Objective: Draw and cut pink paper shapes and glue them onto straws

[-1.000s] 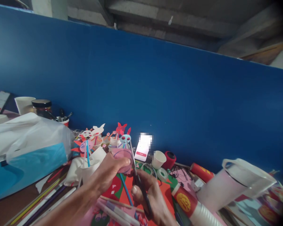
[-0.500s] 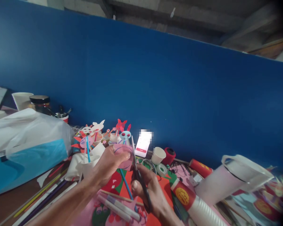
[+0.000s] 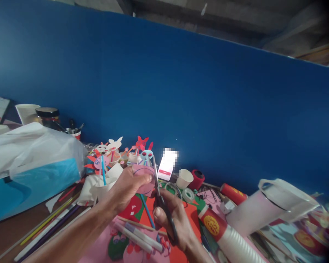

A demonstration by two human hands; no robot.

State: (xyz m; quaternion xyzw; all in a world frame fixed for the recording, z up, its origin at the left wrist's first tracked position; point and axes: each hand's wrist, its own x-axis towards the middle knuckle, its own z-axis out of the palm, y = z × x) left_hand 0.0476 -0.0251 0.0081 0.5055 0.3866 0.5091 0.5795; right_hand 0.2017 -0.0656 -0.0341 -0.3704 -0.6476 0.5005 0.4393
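My left hand (image 3: 127, 186) pinches a piece of pink paper (image 3: 143, 187) with a curved line drawn on it, thumb on top. My right hand (image 3: 171, 212) is closed round the black handles of a pair of scissors (image 3: 157, 179). The blades point up and away, at the right edge of the pink paper. Below my hands lie orange and red paper, a blue stick (image 3: 147, 212) and two white markers (image 3: 137, 235) on pink paper.
Paper masks on sticks stand in cups (image 3: 104, 186) beyond my left hand. A lit phone (image 3: 167, 166) leans near the blue partition (image 3: 208, 102). To the right are a tape roll (image 3: 188, 195), a stack of paper cups (image 3: 233, 241) and a white pitcher (image 3: 259, 208). A plastic-wrapped blue package (image 3: 49, 182) lies left.
The camera view has shifted slightly. Both hands keep their hold, and the pink paper appears turned a little, showing more of the drawn curve beside the blades.
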